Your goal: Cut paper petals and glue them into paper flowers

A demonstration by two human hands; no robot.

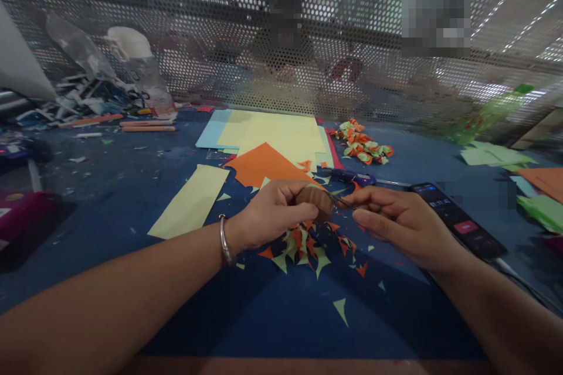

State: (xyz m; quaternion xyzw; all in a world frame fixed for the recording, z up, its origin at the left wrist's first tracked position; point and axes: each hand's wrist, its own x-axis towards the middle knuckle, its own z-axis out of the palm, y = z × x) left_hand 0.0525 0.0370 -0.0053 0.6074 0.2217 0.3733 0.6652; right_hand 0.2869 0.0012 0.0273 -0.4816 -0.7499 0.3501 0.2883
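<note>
My left hand [272, 211], a silver bangle at its wrist, is closed with the fingers curled in over the middle of the table. What it holds, if anything, is hidden. Facing it, my right hand [396, 220] is closed on a thin dark tool [344, 203] that points toward the left fingertips; its kind is not clear. Below both hands lies a heap of green and orange paper scraps [301, 246]. An orange sheet [264, 167] with a cut edge lies just beyond the left hand, and a pale yellow strip [189, 199] rests to its left.
Stacked yellow and blue sheets [272, 129] lie at the back, beside a pile of cut orange and green pieces [365, 143]. A phone [460, 220] lies by the right wrist. A lidded bottle [143, 70] stands back left; a perforated metal screen [211, 29] bounds the table.
</note>
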